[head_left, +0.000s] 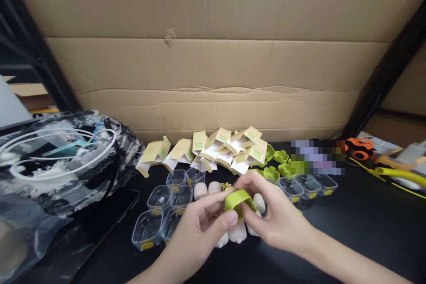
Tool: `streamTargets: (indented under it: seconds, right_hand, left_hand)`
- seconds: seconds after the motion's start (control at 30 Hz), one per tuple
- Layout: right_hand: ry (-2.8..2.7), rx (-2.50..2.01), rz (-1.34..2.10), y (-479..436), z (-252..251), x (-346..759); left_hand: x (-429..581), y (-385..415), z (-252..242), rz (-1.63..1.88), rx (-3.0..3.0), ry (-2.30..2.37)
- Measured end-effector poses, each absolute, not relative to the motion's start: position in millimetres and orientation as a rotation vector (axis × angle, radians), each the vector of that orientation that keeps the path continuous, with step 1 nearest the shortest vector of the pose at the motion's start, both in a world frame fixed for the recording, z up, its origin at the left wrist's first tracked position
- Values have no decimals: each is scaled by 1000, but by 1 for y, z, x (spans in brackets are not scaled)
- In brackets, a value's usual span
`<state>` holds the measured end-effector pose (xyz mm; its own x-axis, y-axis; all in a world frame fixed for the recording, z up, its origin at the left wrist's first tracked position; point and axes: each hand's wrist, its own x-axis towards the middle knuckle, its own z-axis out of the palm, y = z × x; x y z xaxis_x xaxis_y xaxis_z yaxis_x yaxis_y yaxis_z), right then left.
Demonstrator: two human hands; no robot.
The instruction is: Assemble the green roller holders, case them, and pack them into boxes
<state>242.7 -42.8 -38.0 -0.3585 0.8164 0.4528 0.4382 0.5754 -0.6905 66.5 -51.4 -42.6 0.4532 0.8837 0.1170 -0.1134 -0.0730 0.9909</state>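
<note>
Both hands meet over the black table, pinching one small green plastic piece [238,201]. My left hand [196,230] grips it from the left with thumb and fingers closed. My right hand [273,213] holds its right side, fingers curled around it. Under the hands lie several beige rounded pieces [200,190]. Clear plastic cups [147,229] with yellow dots stand to the left, and more cups [309,186] to the right. Folded tan and white cardboard cards [219,147] are piled behind.
More green paw-shaped pieces [280,156] lie behind my right hand. A clear bag with white cable [56,159] fills the left side. An orange toy vehicle [359,147] and yellow parts [402,175] sit at the right. A cardboard wall [216,62] closes the back.
</note>
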Motion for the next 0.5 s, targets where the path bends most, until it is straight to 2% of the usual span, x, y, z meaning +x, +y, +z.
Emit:
streamTargets:
  seconds: [0.13, 0.3, 0.5]
  right_hand:
    - [-2073, -1011, 480, -49, -19, 260]
    - [-1934, -1354, 220, -62, -13, 324]
    - [-1800, -1730, 438, -78, -44, 383]
  left_hand:
    - [66, -57, -46, 962, 1331, 764]
    - [64, -60, -42, 1122, 1265, 874]
    - [66, -59, -36, 1137, 1275, 865]
